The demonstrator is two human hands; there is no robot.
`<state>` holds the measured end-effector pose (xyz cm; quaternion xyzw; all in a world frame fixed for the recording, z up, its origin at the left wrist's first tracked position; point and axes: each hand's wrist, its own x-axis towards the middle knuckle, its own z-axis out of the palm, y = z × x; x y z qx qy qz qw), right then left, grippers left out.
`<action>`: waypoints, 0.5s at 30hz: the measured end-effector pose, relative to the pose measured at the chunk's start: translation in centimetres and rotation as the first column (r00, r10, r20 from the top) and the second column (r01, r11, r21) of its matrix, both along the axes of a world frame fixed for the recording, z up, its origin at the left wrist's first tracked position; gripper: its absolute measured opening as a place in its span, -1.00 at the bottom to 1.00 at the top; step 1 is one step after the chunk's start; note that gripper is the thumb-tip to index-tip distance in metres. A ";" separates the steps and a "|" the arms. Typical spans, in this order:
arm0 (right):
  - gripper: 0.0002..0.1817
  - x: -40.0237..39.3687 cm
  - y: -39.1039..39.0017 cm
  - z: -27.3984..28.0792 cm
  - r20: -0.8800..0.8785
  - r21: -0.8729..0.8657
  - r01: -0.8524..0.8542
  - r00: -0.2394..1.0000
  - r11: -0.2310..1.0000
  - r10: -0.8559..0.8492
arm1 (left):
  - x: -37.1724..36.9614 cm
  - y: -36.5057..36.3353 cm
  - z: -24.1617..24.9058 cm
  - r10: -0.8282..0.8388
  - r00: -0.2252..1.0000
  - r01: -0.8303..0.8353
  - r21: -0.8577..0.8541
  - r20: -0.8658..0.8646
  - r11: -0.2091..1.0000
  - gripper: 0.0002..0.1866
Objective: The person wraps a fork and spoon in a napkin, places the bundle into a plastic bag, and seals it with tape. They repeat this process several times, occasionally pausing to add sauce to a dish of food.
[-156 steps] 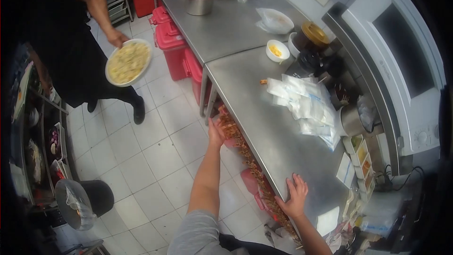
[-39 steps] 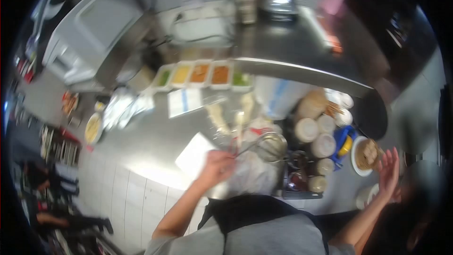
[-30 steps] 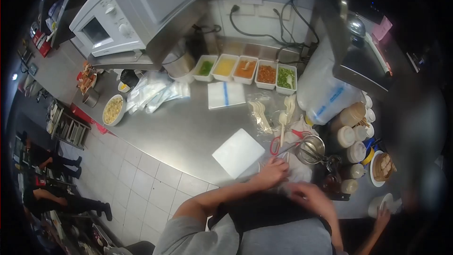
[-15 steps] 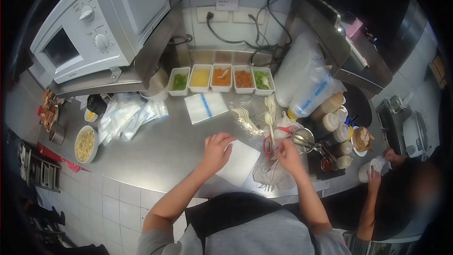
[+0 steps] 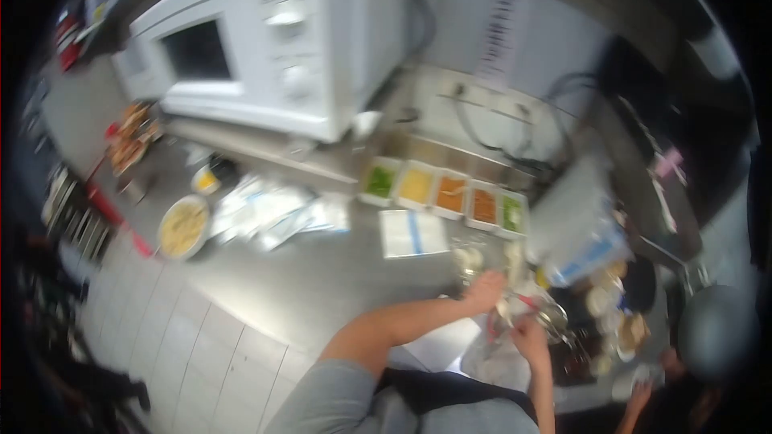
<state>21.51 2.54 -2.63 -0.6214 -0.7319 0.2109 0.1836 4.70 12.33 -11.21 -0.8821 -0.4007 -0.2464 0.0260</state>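
Observation:
My left hand (image 5: 485,292) reaches across to the plastic spoons (image 5: 513,259) near the red-handled scissors (image 5: 527,301); its fingers are blurred. Close by on the right, my right hand (image 5: 528,334) is over the crumpled clear plastic (image 5: 492,358), beside the metal bowl (image 5: 552,317). What either hand holds is too smeared to make out. A white sheet (image 5: 446,343) lies on the counter, partly under my left forearm. Beyond it is a flat white packet with a blue stripe (image 5: 413,233).
Five small tubs of chopped food, one holding green bits (image 5: 379,181), line the back. A microwave (image 5: 241,48) sits on the left shelf above plastic bags (image 5: 261,213) and a food bowl (image 5: 183,227). Bottles (image 5: 603,301) and a co-worker's hand (image 5: 641,394) are at right.
The view has swung left and tilted. My left hand has left the white sheet and moved right, close to my right hand by the spoons and scissors.

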 end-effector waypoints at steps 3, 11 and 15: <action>-0.95 1.8 -1.9 -1.6 -0.505 -0.343 -0.011 0.845 0.939 -0.175 | 0.4 -0.3 2.2 -0.084 0.992 0.068 -0.160 -0.093 0.985 -0.69; -0.81 0.7 -3.1 0.2 -0.648 -0.385 -0.044 0.724 0.922 -0.236 | 2.9 0.3 3.4 0.067 0.808 -0.069 0.019 -0.586 0.997 -0.63; -0.78 0.4 -2.3 -0.2 -0.684 -0.390 -0.079 0.691 0.917 -0.231 | 3.5 1.2 2.4 0.314 0.777 -0.288 0.136 -0.546 0.948 -0.59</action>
